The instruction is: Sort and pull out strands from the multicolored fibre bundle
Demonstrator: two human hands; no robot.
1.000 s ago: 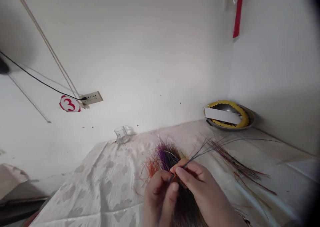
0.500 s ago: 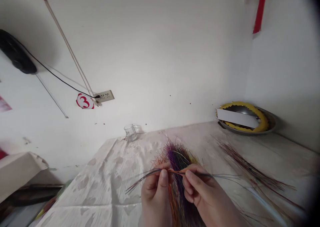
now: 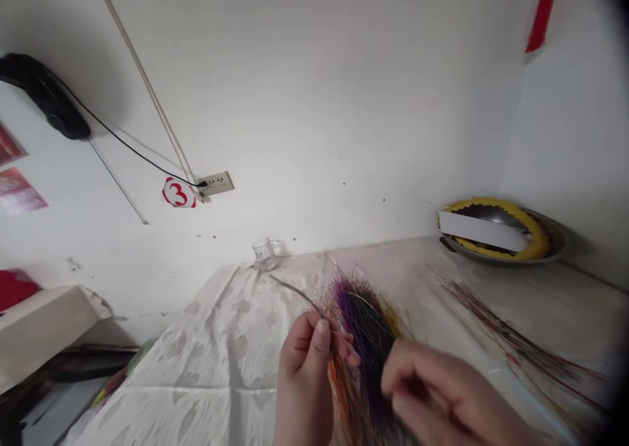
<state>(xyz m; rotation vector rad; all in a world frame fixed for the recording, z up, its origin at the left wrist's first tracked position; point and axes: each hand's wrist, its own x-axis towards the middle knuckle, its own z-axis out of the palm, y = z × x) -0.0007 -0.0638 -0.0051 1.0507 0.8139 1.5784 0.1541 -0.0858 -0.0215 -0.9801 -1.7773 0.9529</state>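
My left hand [image 3: 307, 354] is closed in a pinch on a few thin dark strands [image 3: 295, 290] that stick up and to the left from its fingertips. My right hand [image 3: 442, 400] is smeared by motion at the lower right, over a bundle of purple, black, orange and yellow strands [image 3: 361, 328] lying on the white patterned cloth [image 3: 216, 361]. Its fingers look curled, but what they hold is unclear.
A loose spread of reddish strands [image 3: 511, 341] lies to the right. A metal dish with a yellow ring and a white card [image 3: 496, 233] stands at the back right corner. A small clear glass cup [image 3: 264, 254] sits by the wall. Wall socket and cable at the left.
The strands were stretched between both hands; now only my left hand pinches them, tilted up. My right hand has let go and moved down and right, blurred. The view shifted left.
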